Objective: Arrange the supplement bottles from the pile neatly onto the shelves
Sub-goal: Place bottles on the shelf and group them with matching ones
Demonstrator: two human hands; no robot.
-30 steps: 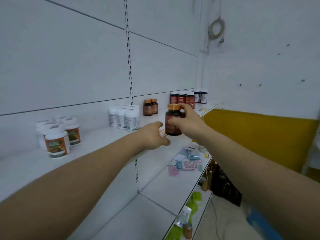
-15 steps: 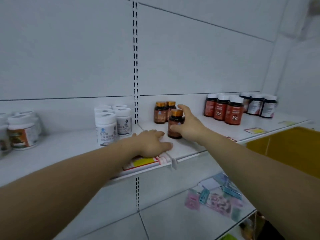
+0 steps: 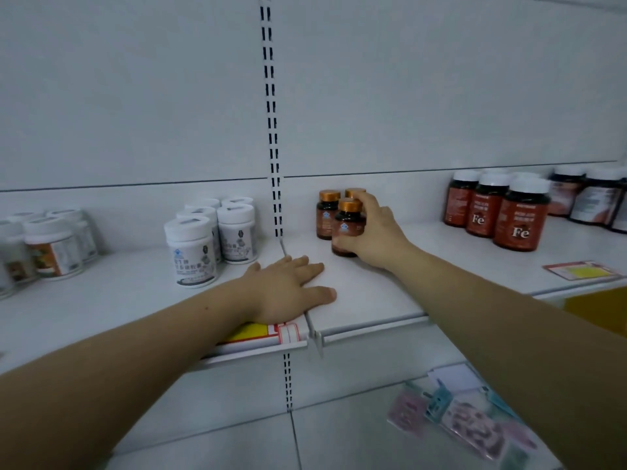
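Observation:
My right hand (image 3: 375, 232) grips a small amber bottle with a gold cap (image 3: 347, 222), which stands on the white shelf (image 3: 390, 293) just in front of two matching amber bottles (image 3: 326, 213). My left hand (image 3: 288, 290) lies flat, fingers straight, on the shelf near its front edge, left of the held bottle. It holds nothing.
White jars with printed labels (image 3: 210, 239) stand in a group left of the shelf upright. More white jars with orange labels (image 3: 51, 249) are at the far left. Red "Fe" bottles (image 3: 498, 212) and dark bottles (image 3: 590, 198) stand right. Price tags (image 3: 580, 270) and cards (image 3: 458, 415) lie below.
My right hand has brought the amber bottle from the air down onto the shelf and slid it back against the two matching bottles. My left hand has flattened onto the shelf's front.

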